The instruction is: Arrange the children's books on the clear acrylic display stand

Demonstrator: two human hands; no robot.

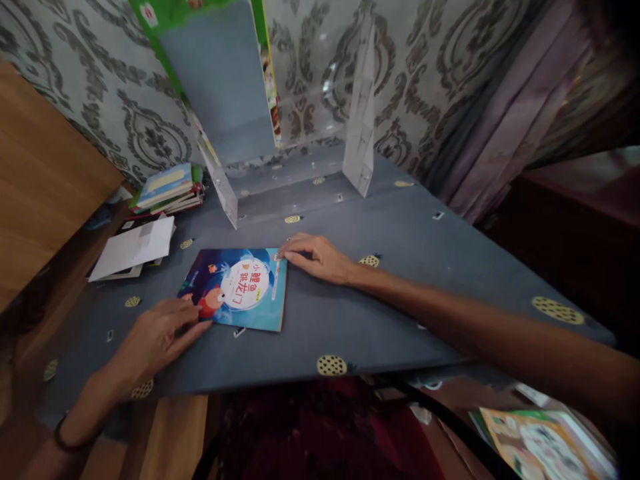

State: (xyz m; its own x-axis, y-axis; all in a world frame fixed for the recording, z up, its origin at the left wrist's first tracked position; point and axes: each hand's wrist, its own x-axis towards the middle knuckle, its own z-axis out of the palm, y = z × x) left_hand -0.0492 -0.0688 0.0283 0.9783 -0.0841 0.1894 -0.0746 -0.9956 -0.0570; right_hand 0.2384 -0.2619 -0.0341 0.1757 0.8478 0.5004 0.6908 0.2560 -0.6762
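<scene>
A thin picture book (250,283) with a blue cover, a white circle, red characters and an orange-red fish lies face up on the cloth-covered table. My left hand (155,337), a dark band at its wrist, has its thumb and fingertips at the book's lower left corner. At the opposite, upper right corner, the thumb and fingers of my right hand (320,259) close together on the cover's edge. Whether any fingertips reach under the book is hidden.
A clear acrylic stand (360,120) rises at the back, with a large green-edged book (220,80) upright in it. Stacked books (167,187) and a white booklet (135,247) lie at the left. More books (543,443) are below the table's front edge, lower right.
</scene>
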